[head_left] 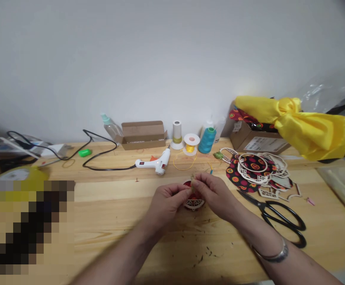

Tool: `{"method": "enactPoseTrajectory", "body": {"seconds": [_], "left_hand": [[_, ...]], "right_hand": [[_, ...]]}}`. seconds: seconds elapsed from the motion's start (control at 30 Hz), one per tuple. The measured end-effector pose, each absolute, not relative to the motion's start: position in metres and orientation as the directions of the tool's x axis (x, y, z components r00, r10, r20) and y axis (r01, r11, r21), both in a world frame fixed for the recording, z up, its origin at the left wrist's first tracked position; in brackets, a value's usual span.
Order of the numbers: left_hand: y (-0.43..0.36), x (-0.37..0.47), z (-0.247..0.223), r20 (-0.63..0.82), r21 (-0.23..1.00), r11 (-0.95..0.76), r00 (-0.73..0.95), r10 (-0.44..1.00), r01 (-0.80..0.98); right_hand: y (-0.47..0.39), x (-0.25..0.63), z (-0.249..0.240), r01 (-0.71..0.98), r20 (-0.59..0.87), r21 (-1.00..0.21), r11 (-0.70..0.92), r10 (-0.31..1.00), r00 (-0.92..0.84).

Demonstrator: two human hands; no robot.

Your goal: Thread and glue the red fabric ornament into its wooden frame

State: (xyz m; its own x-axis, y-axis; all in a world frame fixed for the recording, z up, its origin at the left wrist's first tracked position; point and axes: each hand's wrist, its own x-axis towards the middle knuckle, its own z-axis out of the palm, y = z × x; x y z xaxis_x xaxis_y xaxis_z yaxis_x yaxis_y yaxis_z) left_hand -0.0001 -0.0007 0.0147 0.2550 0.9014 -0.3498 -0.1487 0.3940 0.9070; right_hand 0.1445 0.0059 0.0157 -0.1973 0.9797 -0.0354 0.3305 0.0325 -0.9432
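Both hands meet over a small round ornament, which has red fabric behind a pale cut-out lattice. My left hand has thumb and fingers pinched together above the ornament's left side. From the right, my right hand pinches close to the left fingertips. A small greenish piece shows between the fingertips; its kind is not clear, and the fingers cover much of it. The ornament's upper part is partly hidden behind the hands. Black-handled scissors lie right of my right forearm.
A white glue gun with a black cord lies behind the hands. Further back stand an open cardboard box, thread spools and a teal thread cone. Lattice frames and patterned fabric pile up at right, below a yellow cloth.
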Motion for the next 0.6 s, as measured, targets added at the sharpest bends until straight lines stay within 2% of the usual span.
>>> {"method": "enactPoseTrajectory", "body": {"seconds": [0.2, 0.43, 0.6], "left_hand": [[0.001, -0.001, 0.011, -0.371, 0.880, 0.426, 0.256, 0.893, -0.210], [0.001, -0.001, 0.011, -0.377, 0.886, 0.425, 0.245, 0.893, -0.186], [0.001, -0.002, 0.013, -0.369, 0.906, 0.403, 0.224, 0.902, -0.129]], "right_hand": [[0.007, 0.143, 0.013, 0.093, -0.176, -0.984, -0.154, 0.932, -0.318], [0.012, 0.151, 0.011, 0.109, -0.169, -0.984, -0.145, 0.948, -0.271], [0.014, 0.151, 0.017, 0.158, -0.237, -0.968, -0.195, 0.915, -0.325]]}}
